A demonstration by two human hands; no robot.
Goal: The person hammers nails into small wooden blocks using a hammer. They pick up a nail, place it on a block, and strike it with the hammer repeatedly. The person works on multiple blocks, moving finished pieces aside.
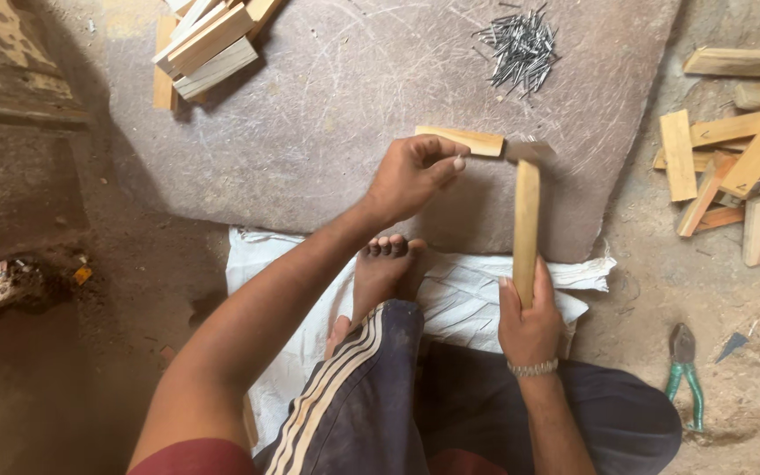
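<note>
My left hand (411, 176) grips one end of a short wooden strip (472, 141) that lies on a flat stone slab (327, 114). My right hand (528, 321) is closed around the wooden handle of a hammer (527, 215). The hammer's metal head is blurred and sits right at the strip's free end. My bare foot (384, 268) rests on a white sack (459, 295) just below the slab's edge. A heap of loose nails (518, 46) lies on the slab, beyond the strip.
A stack of wooden strips (206, 46) sits at the slab's far left corner. More cut strips (741, 158) are scattered on the dirt floor at the right. Green-handled pliers (686, 374) lie on the ground by my right knee.
</note>
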